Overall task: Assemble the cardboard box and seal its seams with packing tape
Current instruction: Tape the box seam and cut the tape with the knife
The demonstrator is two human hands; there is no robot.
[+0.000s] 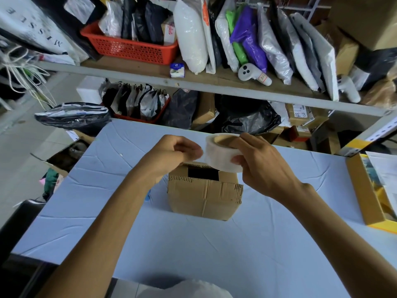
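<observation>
Aloft: right hand [265,166] grips translucent tape roll [218,159] — left hand [174,153] pinches its end.

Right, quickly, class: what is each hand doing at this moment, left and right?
Left hand: closed, pinching the loose end of the tape roll.
Right hand: closed, gripping the tape roll.

Bare forearms [120,211], perhaps white shirt [189,289]
</observation>
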